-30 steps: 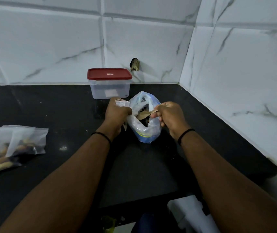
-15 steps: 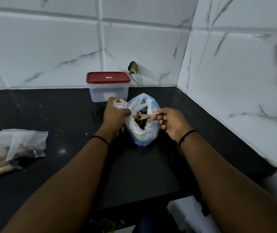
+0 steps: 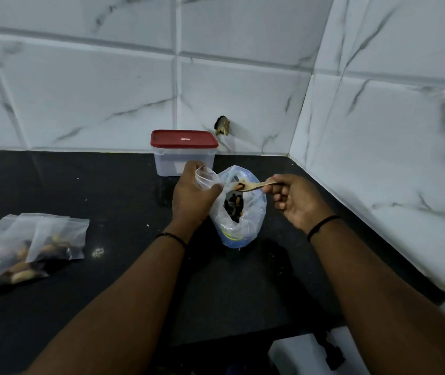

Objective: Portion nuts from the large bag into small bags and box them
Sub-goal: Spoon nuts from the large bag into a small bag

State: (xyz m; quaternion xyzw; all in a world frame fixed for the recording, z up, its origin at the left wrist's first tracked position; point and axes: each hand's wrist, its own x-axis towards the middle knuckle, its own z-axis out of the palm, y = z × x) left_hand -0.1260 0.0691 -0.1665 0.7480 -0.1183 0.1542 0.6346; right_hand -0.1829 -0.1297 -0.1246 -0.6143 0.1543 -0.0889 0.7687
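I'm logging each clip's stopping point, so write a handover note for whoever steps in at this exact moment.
Left hand: grips a small clear plastic zip bag, mouth held open beside the large bag.
Right hand: pinches a wooden spoon carrying a few nuts above the large clear plastic bag of nuts.
Done: a few filled small clear bags lie on the black counter at left.
Left: tip this spoonful into the small bag, seal it, then box the bags; the red-lidded translucent plastic box is closed at the wall.
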